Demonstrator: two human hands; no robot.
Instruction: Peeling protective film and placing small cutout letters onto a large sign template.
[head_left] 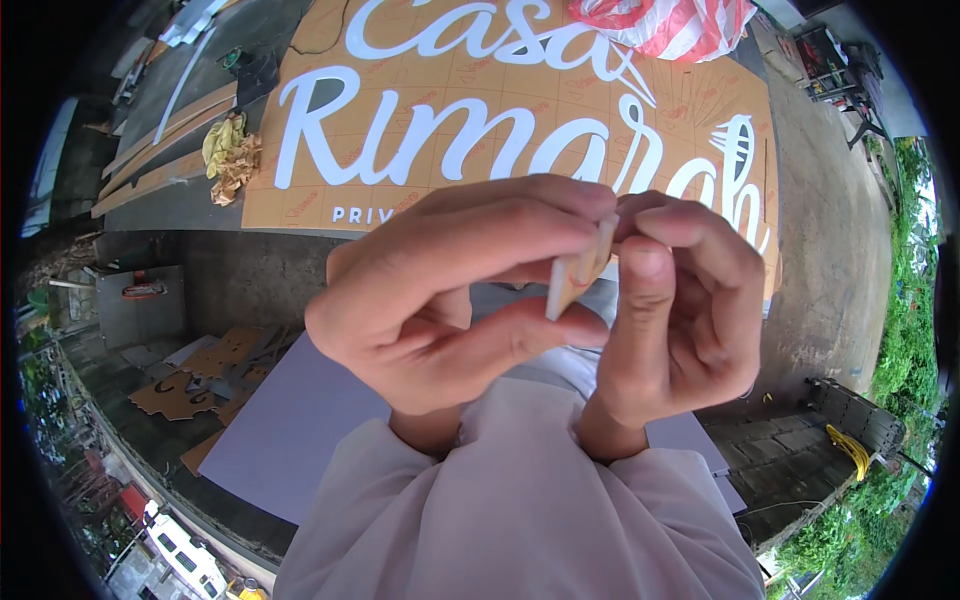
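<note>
My left hand (440, 290) pinches a small white cut-out piece with a tan, paper-like face (582, 270) between thumb and fingers, holding it up in front of my chest. Close by its right edge is my right hand (690, 300), fingers curled and thumb brought against the index finger. Whether anything thin sits in that right pinch cannot be made out. Beyond both hands lies a large tan board (270, 200) with raised white script letters (400, 140), partly hidden by my fingers.
A red-and-white striped plastic bag (670, 25) rests on the board's far edge. Crumpled paper (230, 160) and wooden strips (170, 130) lie to the left. Below are pale sheets (290, 430) and tan offcuts (200, 370). A yellow cord bundle (848, 450) hangs at the right.
</note>
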